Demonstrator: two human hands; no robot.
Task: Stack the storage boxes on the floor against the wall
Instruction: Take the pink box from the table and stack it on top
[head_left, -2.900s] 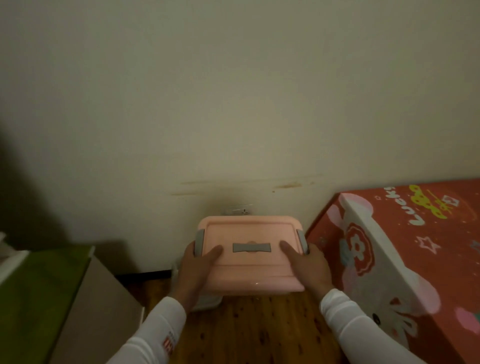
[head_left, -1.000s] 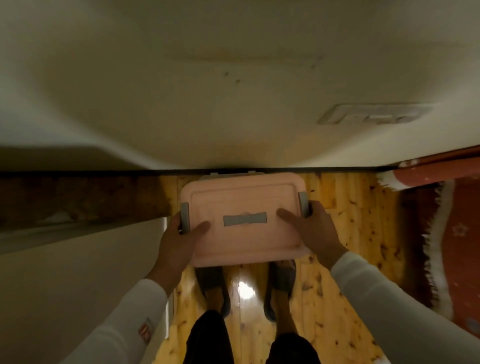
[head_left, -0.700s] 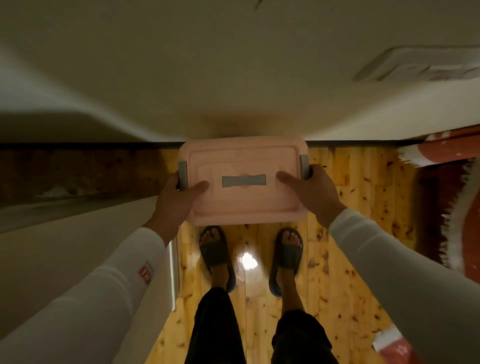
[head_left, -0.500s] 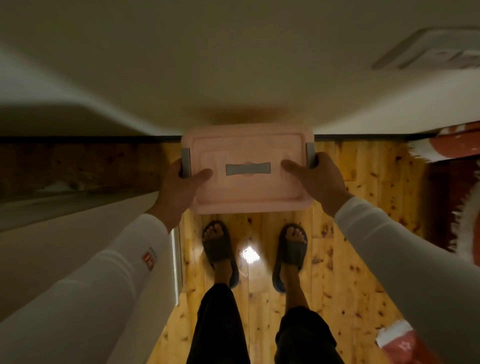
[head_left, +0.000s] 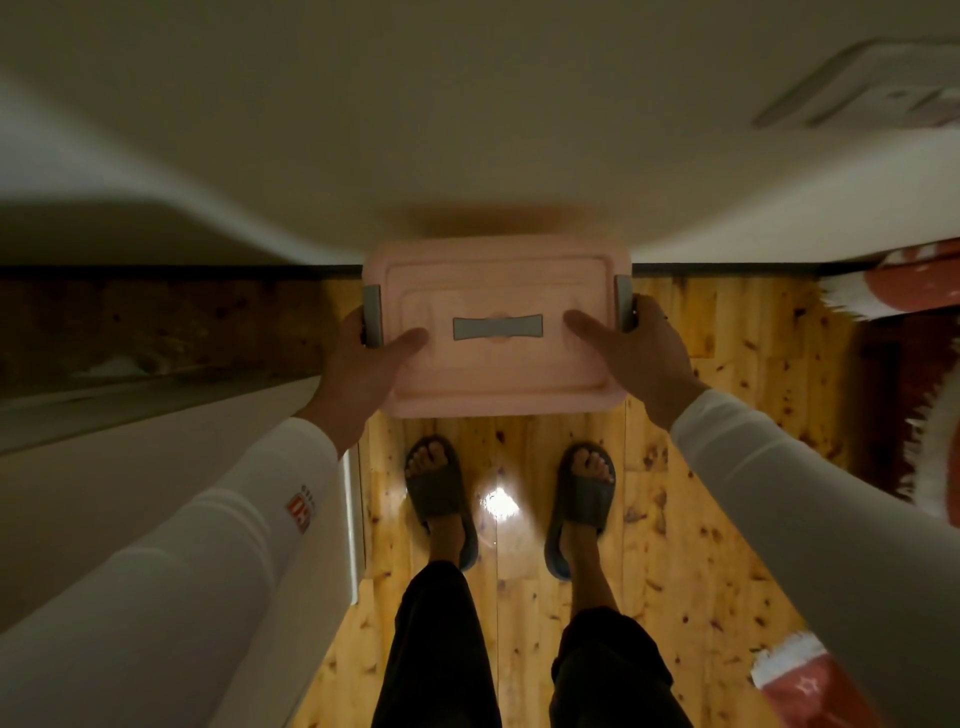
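Pink storage box (head_left: 498, 364) with grey side latches sits between my hands at the foot of the wall (head_left: 467, 130). My left hand (head_left: 363, 371) and right hand (head_left: 636, 358) grip its ends, thumbs flat on the lid, fingers curled round the sides, above the wooden floor (head_left: 691, 519).

We grip the pink storage box (head_left: 498, 374) at frame centre, left hand (head_left: 363, 364) at its left end, right hand (head_left: 639, 358) at its right, thumbs on the lid. Below it, our sandalled feet (head_left: 436, 483) stand on the wooden floor (head_left: 701, 519).
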